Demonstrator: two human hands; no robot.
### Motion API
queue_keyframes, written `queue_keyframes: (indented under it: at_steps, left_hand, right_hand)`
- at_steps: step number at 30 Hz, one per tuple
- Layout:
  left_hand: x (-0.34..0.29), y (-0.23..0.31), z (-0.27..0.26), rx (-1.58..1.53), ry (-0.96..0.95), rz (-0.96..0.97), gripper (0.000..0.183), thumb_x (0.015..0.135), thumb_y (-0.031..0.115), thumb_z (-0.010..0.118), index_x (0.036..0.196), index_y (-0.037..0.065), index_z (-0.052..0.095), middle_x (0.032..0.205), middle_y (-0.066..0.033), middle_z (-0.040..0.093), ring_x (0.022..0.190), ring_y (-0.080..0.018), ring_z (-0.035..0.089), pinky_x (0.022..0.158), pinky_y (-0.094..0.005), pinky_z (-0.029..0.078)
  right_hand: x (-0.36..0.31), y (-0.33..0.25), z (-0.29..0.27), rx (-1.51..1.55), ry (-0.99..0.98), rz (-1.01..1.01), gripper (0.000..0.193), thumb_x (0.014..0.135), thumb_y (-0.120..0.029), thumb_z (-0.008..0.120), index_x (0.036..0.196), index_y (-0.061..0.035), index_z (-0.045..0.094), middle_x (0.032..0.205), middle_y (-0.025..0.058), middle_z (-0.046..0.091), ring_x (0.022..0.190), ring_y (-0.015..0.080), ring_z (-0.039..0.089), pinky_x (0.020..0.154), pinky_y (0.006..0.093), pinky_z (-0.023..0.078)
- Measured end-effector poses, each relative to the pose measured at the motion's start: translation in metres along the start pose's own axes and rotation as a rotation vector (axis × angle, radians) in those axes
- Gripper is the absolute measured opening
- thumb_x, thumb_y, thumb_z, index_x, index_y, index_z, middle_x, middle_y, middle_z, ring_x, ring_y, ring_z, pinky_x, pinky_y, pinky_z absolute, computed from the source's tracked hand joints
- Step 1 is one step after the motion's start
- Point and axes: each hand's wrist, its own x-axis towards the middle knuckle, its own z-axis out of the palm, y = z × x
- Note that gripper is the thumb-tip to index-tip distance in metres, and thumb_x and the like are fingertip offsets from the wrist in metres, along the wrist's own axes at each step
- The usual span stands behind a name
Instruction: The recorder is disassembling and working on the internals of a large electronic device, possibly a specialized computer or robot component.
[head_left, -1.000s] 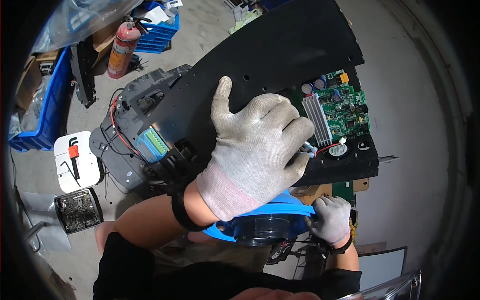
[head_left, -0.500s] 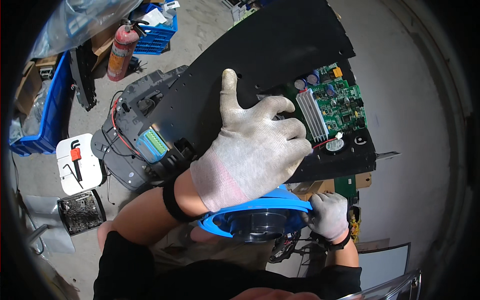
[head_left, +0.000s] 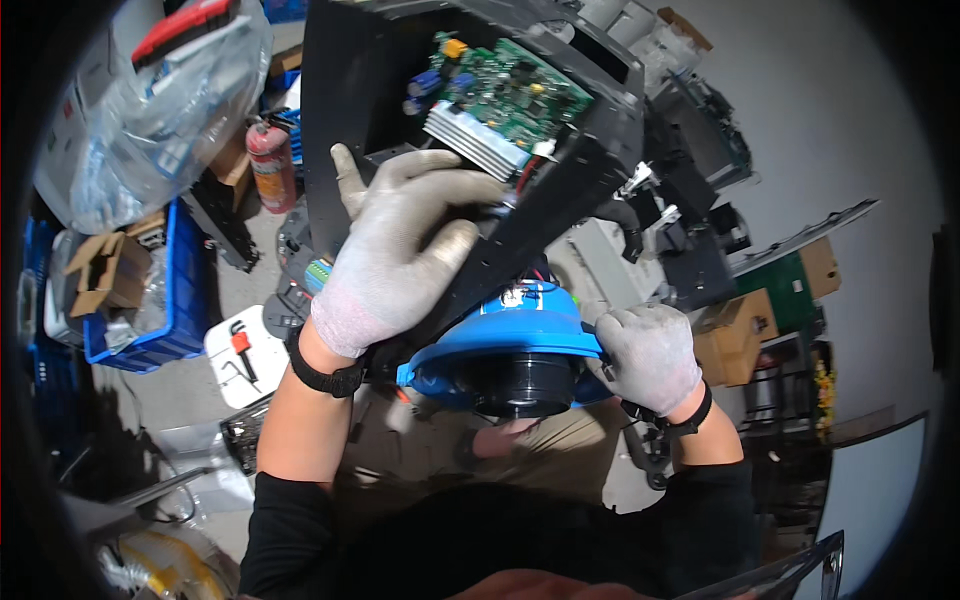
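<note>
A black housing [head_left: 350,70], tilted, stands in front of me. Inside it shows a green circuit board [head_left: 520,95] with a silver finned heat sink [head_left: 475,142]. My gloved left hand [head_left: 400,250] is on the housing beside the heat sink, its fingers bent around part of it and one finger stretched out; the exact contact is hidden. Below sits a round blue shell [head_left: 500,335] around a black cylinder [head_left: 525,385]. My gloved right hand [head_left: 648,358] is closed on the right rim of this shell.
A red fire extinguisher [head_left: 270,165] and a blue crate [head_left: 190,310] with cartons stand at left. Hex keys lie on a white plate [head_left: 245,355]. Black equipment parts [head_left: 695,240], a cardboard box [head_left: 735,335] and a green panel [head_left: 780,295] are at right.
The black housing has turned, bringing the circuit board from the right to the upper middle. My left hand has moved left with it. My right hand still grips the blue rim.
</note>
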Motion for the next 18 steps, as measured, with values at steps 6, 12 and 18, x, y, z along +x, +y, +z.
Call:
queue_keyframes:
  at_steps: [6,12,18]
  left_hand:
    - [-0.041,0.062,0.027,0.055,0.267,-0.197,0.02,0.088,-0.004,0.063,0.106,0.001,0.067,0.107,-0.013,0.068,0.098,-0.029,0.065,0.088,-0.0377,0.05]
    - [-0.048,0.104,0.076,0.143,-0.141,-0.536,0.053,0.1,0.024,0.057,0.143,-0.006,0.046,0.135,-0.0239,0.06,0.125,-0.0324,0.058,0.108,-0.0378,0.043]
    - [-0.017,0.084,0.112,0.146,-0.085,-0.609,0.034,0.105,0.021,0.051,0.124,-0.006,0.057,0.11,-0.0134,0.067,0.1,-0.0231,0.066,0.088,-0.031,0.053]
  right_hand:
    - [-0.01,0.016,0.018,0.143,0.164,-0.042,0.022,0.074,-0.026,0.074,0.08,-0.0101,0.06,0.071,0.01,0.06,0.066,0.0324,0.063,0.058,0.0442,0.05]
    - [-0.011,0.035,0.039,0.232,0.278,0.009,0.02,0.074,-0.024,0.077,0.083,-0.0105,0.066,0.078,0.008,0.066,0.078,0.0275,0.067,0.068,0.0432,0.053]
    - [-0.014,0.045,0.066,0.394,0.494,0.05,0.027,0.069,-0.02,0.084,0.085,-0.0113,0.065,0.082,0.0063,0.066,0.085,0.0291,0.066,0.073,0.0433,0.054]
